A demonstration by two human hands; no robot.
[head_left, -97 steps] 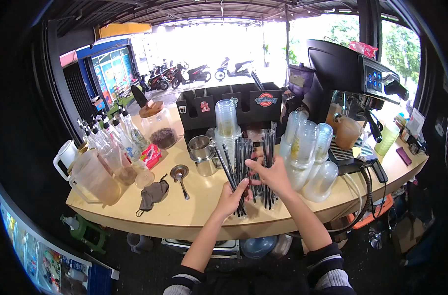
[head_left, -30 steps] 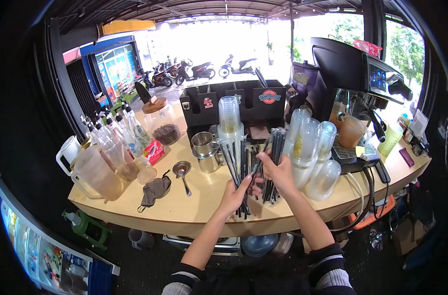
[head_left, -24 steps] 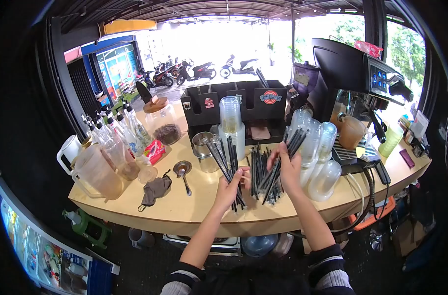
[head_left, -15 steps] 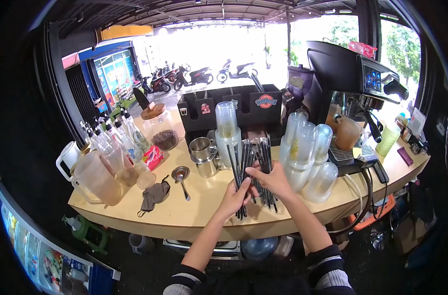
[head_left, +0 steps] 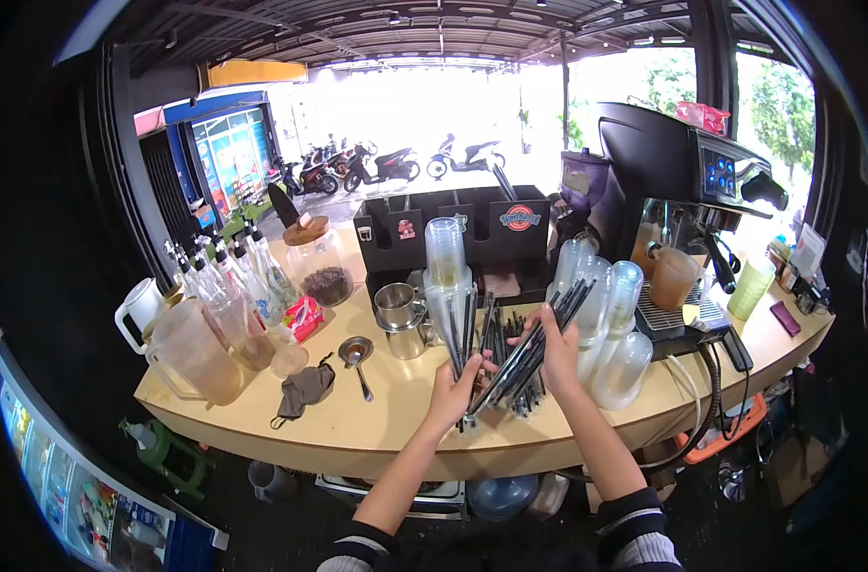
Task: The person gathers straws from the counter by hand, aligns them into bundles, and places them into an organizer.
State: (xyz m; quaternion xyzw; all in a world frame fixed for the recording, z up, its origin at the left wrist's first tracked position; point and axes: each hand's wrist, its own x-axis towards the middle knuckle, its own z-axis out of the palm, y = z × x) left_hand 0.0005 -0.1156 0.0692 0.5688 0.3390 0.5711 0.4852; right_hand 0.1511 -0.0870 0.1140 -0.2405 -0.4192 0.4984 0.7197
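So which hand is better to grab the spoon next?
Probably the left hand: it's nearer the spoon and seems to hold fewer black straws than the right hand.

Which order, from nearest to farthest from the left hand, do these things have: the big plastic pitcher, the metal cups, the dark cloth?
1. Metal cups, beyond the left hand
2. Dark cloth, to its left
3. Big plastic pitcher, farthest left

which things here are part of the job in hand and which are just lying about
In the job:
- left hand and its straws
- right hand and its straws
- loose straws between and behind the hands

Apparently just lying about:
- cloth
- spoon
- red packet
- jug
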